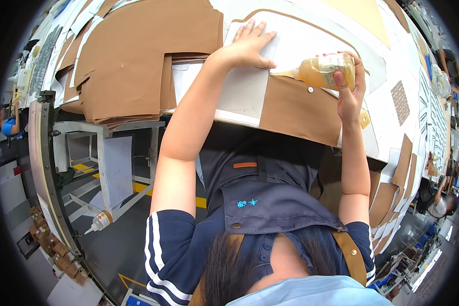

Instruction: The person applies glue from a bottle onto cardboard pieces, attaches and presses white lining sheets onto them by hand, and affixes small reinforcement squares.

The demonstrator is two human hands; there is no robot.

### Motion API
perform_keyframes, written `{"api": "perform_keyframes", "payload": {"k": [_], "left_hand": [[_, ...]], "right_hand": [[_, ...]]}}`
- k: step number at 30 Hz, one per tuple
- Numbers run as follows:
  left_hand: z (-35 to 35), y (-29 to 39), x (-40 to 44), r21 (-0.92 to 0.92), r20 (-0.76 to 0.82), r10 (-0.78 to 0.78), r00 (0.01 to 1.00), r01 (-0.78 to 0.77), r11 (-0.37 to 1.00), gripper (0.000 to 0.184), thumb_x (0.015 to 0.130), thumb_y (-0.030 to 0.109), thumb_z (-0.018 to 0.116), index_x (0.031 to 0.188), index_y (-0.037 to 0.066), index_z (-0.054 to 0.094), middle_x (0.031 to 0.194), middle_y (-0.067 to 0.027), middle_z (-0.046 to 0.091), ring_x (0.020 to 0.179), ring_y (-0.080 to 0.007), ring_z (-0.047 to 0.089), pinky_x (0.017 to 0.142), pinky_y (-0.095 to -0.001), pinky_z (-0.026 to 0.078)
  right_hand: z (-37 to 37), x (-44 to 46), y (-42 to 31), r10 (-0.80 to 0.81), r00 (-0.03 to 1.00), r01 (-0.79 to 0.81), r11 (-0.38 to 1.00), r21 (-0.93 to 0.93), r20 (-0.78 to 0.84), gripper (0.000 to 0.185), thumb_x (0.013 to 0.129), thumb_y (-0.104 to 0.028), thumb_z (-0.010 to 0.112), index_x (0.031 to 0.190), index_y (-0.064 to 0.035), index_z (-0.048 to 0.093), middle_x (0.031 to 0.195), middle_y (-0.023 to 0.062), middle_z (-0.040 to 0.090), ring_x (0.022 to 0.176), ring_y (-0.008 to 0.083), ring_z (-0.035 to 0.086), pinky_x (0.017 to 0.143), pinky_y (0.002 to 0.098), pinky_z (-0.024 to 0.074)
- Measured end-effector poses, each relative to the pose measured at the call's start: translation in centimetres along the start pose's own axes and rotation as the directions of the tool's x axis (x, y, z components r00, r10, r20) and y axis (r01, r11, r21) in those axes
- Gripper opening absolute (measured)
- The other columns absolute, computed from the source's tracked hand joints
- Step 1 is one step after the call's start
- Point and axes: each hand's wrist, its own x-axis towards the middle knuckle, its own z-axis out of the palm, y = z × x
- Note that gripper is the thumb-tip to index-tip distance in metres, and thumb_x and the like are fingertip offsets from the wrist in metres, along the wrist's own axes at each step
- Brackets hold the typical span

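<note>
My left hand (250,45) lies flat with its fingers spread on a white panel (311,38) that has a brown curved edge. My right hand (351,86) is wrapped round a clear squeeze bottle (317,70) of yellowish glue with a paper label. The bottle is tipped on its side, and its pale nozzle (285,73) points left, close to my left thumb. Below the nozzle lies a brown sheet (296,109) at the table's near edge, beside a light grey piece (242,92). Whether the tip touches the panel I cannot tell.
A stack of large brown sheets (137,56) covers the table's left part. More brown and white pieces (392,188) stand at the right, near a textured brown patch (400,103). A second glue bottle (101,221) is at the metal frame (104,168) below left. Other people work farther off.
</note>
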Motion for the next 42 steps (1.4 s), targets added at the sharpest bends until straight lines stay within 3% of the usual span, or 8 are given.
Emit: {"api": "perform_keyframes", "payload": {"k": [19,22,25,28,31,34,37,42], "left_hand": [[2.0,-1.1,1.4,0.070,-0.102,0.028,0.994,-0.021,0.997,0.098,0.081,0.062,0.075,0.159,0.016,0.037,0.168,-0.0245,0.016,0.157,-0.0440,0.001,0.126,-0.0533,0.007],[0.3,0.1,0.0,0.171,-0.007,0.024,1.000,-0.022,0.985,0.092,0.091,0.050,0.071,0.159,0.005,0.030,0.165,-0.0298,0.021,0.154,-0.0440,0.015,0.125,-0.0499,0.017],[0.7,-0.9,0.8,0.043,0.076,0.008,0.997,-0.011,0.999,0.105,0.084,0.055,0.074,0.162,0.009,0.021,0.167,-0.0316,0.003,0.154,-0.0504,-0.006,0.126,-0.0536,0.003],[1.0,-1.5,1.1,0.074,0.067,0.035,0.997,-0.040,0.996,0.106,0.084,0.056,0.073,0.163,0.009,0.019,0.168,-0.0314,0.002,0.155,-0.0497,-0.006,0.126,-0.0530,0.003],[1.6,-1.5,0.6,0.111,-0.088,0.087,0.992,-0.077,0.991,0.079,0.088,0.043,0.071,0.153,0.007,0.043,0.159,-0.0324,0.031,0.151,-0.0489,0.020,0.124,-0.0527,0.018],[3.5,-2.3,2.2,0.053,-0.197,0.071,0.978,-0.061,0.997,0.095,0.084,0.066,0.070,0.157,0.013,0.040,0.166,-0.0271,0.020,0.156,-0.0461,0.004,0.126,-0.0547,0.007],[1.8,0.0,0.8,0.070,-0.164,-0.006,0.986,0.017,0.997,0.093,0.086,0.061,0.070,0.157,0.010,0.039,0.166,-0.0245,0.023,0.156,-0.0437,0.008,0.125,-0.0534,0.010],[2.1,0.8,0.6,0.164,-0.257,-0.006,0.966,0.050,0.985,0.090,0.087,0.060,0.069,0.155,0.008,0.041,0.164,-0.0226,0.030,0.155,-0.0425,0.014,0.124,-0.0555,0.013]], "right_hand": [[0.1,-3.2,-1.9,0.045,0.986,-0.060,0.994,0.093,0.161,0.062,0.089,-0.037,0.080,0.132,-0.0023,0.052,0.116,0.0129,0.067,0.113,0.0234,0.065,0.100,0.0380,0.0509],[0.0,-4.1,-2.0,0.042,0.978,-0.068,0.990,0.120,0.206,0.065,0.089,-0.038,0.080,0.133,-0.0005,0.049,0.116,0.0158,0.067,0.112,0.0282,0.067,0.101,0.0417,0.0518],[0.7,-5.1,-3.0,0.045,0.969,-0.096,0.974,0.205,0.242,0.068,0.089,-0.039,0.079,0.133,0.0009,0.047,0.115,0.0186,0.067,0.112,0.0326,0.068,0.101,0.0452,0.0521],[0.1,-6.0,-2.6,0.071,0.962,-0.145,0.952,0.270,0.265,0.072,0.091,-0.044,0.077,0.136,0.0026,0.045,0.117,0.0216,0.066,0.115,0.0375,0.066,0.101,0.0484,0.0527],[-1.8,-6.1,-2.3,0.263,0.963,-0.228,0.677,0.699,0.059,0.076,0.093,-0.048,0.072,0.141,0.0036,0.043,0.125,0.0234,0.063,0.120,0.0397,0.063,0.103,0.0494,0.0540],[-6.5,-5.0,-1.7,0.425,0.905,-0.165,0.375,0.912,-0.011,0.081,0.096,-0.049,0.067,0.149,0.0045,0.037,0.141,0.0268,0.052,0.139,0.0377,0.047,0.108,0.0462,0.0526],[-11.3,-4.9,-1.0,0.440,0.877,-0.139,0.619,0.773,-0.194,0.076,0.097,-0.049,0.065,0.148,0.0022,0.041,0.146,0.0265,0.050,0.137,0.0374,0.049,0.111,0.0450,0.0511],[-15.1,-5.6,-1.7,0.311,0.827,-0.088,0.894,0.439,-0.468,0.078,0.091,-0.048,0.074,0.146,0.0002,0.046,0.140,0.0138,0.059,0.129,0.0242,0.058,0.107,0.0428,0.0510]]}}
